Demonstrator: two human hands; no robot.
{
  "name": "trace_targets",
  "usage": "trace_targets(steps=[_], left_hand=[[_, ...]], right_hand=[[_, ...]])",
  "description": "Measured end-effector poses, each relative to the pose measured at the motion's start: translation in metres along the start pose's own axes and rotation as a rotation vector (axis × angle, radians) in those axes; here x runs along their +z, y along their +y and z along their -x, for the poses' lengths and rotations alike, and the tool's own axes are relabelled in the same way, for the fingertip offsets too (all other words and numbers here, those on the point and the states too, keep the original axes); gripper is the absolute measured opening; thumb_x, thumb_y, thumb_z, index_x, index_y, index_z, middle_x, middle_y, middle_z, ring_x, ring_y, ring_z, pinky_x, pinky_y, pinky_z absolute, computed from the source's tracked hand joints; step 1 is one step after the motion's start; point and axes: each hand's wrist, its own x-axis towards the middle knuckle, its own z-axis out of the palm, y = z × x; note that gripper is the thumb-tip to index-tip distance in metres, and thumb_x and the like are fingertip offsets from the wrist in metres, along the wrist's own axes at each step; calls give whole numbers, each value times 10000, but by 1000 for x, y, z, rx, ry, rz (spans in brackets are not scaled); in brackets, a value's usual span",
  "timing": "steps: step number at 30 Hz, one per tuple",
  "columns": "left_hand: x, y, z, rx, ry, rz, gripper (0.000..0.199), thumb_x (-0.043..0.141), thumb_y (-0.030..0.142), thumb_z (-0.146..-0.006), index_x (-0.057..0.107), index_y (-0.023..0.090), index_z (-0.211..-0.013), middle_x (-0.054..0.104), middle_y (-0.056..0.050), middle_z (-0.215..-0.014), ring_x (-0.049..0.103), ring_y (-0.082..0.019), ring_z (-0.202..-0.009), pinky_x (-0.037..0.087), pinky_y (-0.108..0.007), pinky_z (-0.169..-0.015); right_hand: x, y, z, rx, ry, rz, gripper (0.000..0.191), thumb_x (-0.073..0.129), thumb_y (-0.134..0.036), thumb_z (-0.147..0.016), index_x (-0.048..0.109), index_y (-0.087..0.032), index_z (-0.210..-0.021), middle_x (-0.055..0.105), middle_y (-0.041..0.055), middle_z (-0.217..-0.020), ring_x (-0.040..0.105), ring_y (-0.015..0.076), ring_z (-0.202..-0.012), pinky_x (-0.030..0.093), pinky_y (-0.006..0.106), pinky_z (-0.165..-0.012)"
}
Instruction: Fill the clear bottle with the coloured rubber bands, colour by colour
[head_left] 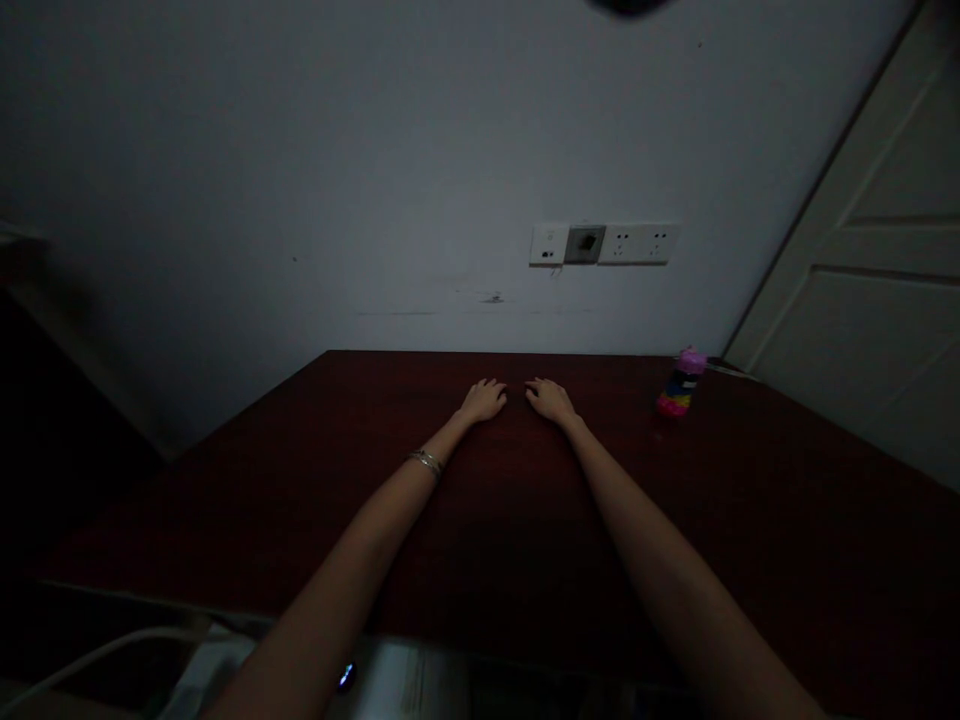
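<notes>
Both arms stretch forward over a dark red wooden table [495, 530]. My left hand [484, 400] lies palm down near the far edge, fingers extended, with a bracelet [427, 462] on that wrist. A short gap to its right, my right hand [551, 400] rests palm down on the wood too, its fingers stretched out. Neither hand holds anything. Farther right stands a small bottle [681, 384] with a pink-purple top and bands of dark, yellow and pink; its contents are hard to make out in the dim light.
A pale wall [300, 180] rises behind the table, carrying a row of sockets [634, 244] and a grey switch plate [584, 244]. At the right is a white panelled door [877, 290]. Below the near edge, a white cable [112, 645] and a small lit device [346, 677] show.
</notes>
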Motion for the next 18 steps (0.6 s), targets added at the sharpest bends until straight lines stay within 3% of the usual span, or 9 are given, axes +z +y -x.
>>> trace_targets(steps=[18], left_hand=[[0, 0, -1, -12, 26, 31, 419, 331, 333, -872, 483, 181, -1232, 460, -90, -1304, 376, -256, -1209, 309, -385, -989]], right_hand=[[-7, -3, 3, 10, -9, -14, 426, 351, -315, -866, 536, -173, -1222, 502, 98, -1291, 452, 233, -1179, 340, 341, -973]])
